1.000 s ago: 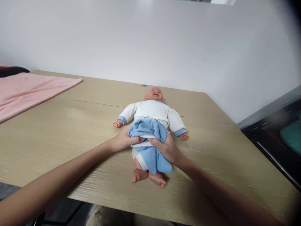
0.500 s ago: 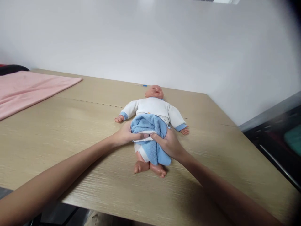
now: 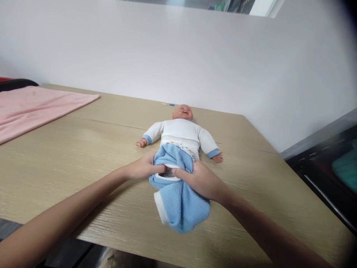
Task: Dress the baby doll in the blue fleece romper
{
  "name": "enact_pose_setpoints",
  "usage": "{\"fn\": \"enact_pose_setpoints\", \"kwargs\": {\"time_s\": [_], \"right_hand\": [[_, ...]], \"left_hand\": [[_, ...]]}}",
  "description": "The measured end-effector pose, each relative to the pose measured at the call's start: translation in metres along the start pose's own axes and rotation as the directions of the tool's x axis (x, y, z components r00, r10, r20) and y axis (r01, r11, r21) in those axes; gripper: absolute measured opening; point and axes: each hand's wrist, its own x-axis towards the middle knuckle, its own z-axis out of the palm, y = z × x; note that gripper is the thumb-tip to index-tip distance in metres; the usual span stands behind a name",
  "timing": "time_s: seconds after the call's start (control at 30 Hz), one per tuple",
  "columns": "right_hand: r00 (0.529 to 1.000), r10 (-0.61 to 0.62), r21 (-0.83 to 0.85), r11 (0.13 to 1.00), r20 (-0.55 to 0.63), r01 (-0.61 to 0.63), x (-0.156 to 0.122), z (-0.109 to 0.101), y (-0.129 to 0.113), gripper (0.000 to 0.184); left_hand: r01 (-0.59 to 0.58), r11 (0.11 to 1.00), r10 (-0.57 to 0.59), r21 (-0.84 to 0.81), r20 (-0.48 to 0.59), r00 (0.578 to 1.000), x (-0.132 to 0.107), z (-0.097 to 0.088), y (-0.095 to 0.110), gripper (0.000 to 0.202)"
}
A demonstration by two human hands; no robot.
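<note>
A baby doll point(image 3: 182, 128) in a white long-sleeved top with blue cuffs lies on its back, head toward the wall. Blue fleece pants point(image 3: 185, 203) with white-trimmed cuffs hang over its lower body and hide the legs and feet. My left hand point(image 3: 145, 165) is closed on the left side of a white-edged leg opening, its thumb inside the rim. From the other side, my right hand point(image 3: 205, 176) grips the same opening, thumb at its edge. Between my thumbs the opening is spread apart. The second pant leg droops below toward me.
A pink cloth point(image 3: 41, 106) lies on the wooden table point(image 3: 92, 156) at the left. Near the wall behind the doll's head is a thin blue-and-clear pen-like item point(image 3: 169, 104). Dark furniture with a teal item point(image 3: 346, 163) stands off the right edge.
The pants have come lower toward me and now cover the doll's feet, which showed before. My hands moved slightly down, and the leg opening is spread wider between my thumbs.
</note>
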Motion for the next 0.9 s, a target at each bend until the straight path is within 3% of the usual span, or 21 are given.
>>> {"fn": "enact_pose_setpoints", "kwargs": {"time_s": [0.17, 0.27, 0.37, 0.5, 0.73, 0.9], "right_hand": [[0.998, 0.019, -0.081, 0.997, 0.061, -0.014, -0.005, -0.002, 0.002, 0.023], [1.0, 0.01, -0.116, 0.993, 0.023, -0.008, -0.014, 0.0, 0.002, 0.021], [0.999, 0.002, -0.117, 0.993, -0.034, -0.006, -0.028, 0.004, 0.006, 0.017], [0.996, 0.009, -0.109, 0.994, -0.093, -0.019, -0.046, 0.011, 0.019, 0.019], [0.984, -0.066, -0.155, 0.987, -0.163, 0.04, -0.049, 0.015, 0.028, 0.016], [0.982, -0.098, -0.127, 0.989, -0.163, 0.078, -0.054, 0.015, 0.019, 0.01]], "left_hand": [[-0.033, 0.999, 0.026, 0.032, 0.187, 0.982, -0.002, -0.002, 0.001, 0.04], [-0.047, 0.998, 0.039, 0.029, 0.247, 0.968, -0.002, 0.002, -0.002, 0.036], [-0.042, 0.999, 0.04, 0.005, 0.189, 0.981, -0.006, 0.009, -0.004, 0.042], [-0.137, 0.99, 0.138, -0.014, 0.136, 0.981, -0.013, 0.026, -0.004, 0.055], [-0.189, 0.981, 0.192, -0.034, 0.113, 0.975, -0.013, 0.043, -0.005, 0.046], [-0.135, 0.991, 0.132, 0.001, 0.204, 0.97, -0.016, 0.043, -0.004, 0.039]]}}
